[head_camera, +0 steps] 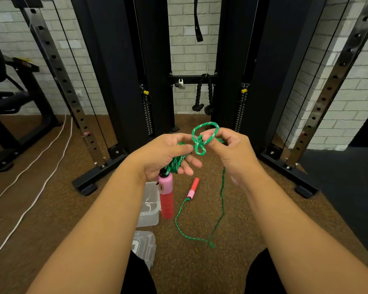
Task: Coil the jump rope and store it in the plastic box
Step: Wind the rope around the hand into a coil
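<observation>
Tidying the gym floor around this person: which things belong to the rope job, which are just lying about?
Job: green jump rope, its handles, plastic box, lid.
Lying about: white cable, black rope attachment, bench.

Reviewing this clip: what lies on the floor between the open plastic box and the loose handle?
In the head view, only the hanging handle below the left hand crosses between the plastic box and the loose handle; otherwise, bare carpet.
</observation>
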Motion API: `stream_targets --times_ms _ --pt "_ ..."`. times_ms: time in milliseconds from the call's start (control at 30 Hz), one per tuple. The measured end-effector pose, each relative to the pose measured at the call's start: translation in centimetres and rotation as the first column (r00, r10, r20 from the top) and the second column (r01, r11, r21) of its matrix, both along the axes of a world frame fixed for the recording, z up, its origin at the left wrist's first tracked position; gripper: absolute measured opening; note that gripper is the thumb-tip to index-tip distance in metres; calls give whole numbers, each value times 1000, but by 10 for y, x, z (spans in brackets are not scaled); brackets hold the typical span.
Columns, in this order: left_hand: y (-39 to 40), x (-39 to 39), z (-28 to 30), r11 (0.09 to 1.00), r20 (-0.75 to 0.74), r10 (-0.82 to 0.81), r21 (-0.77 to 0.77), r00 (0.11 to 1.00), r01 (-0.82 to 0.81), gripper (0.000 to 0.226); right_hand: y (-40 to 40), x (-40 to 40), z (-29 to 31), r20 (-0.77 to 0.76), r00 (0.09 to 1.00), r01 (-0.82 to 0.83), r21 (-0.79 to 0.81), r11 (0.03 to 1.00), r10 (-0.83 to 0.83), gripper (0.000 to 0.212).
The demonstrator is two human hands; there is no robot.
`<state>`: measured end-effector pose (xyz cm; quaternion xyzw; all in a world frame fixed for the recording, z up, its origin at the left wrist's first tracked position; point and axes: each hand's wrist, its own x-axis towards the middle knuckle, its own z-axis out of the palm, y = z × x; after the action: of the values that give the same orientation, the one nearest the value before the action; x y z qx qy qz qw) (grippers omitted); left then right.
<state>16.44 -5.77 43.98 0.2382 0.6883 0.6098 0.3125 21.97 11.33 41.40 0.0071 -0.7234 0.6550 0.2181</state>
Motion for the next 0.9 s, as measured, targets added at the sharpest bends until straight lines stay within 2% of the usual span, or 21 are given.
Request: stream_targets --times_ms 133,233,367,500,600,733,900 --pt "6 3 2 1000 -9 -24 -10 1000 23 23 -8 2 7 -45 997 -67 5 998 67 6" --pt "7 4 1 1000 -23 -5 -10 1000 4 16 -8 1 9 -69 997 -40 69 997 45 8" --pt "4 4 0 1000 -1 -16 18 1000 16 8 -4 -5 10 -82 995 74 227 971 -57 12" --pt "-4 1 4 999 16 -14 39 1000 14 12 12 -10 14 -83 961 276 335 901 -264 13" --pt "-15 -4 6 999 -1 29 39 1000 -28 19 32 -16 14 -96 896 442 288 849 -434 13" --pt "-28 -9 8 994 -2 101 41 995 -101 21 64 -23 8 -89 760 647 188 739 -643 11" --pt "-39 -14 9 982 -8 187 42 982 -186 23 92 -15 -3 17 596 795 130 593 -803 10"
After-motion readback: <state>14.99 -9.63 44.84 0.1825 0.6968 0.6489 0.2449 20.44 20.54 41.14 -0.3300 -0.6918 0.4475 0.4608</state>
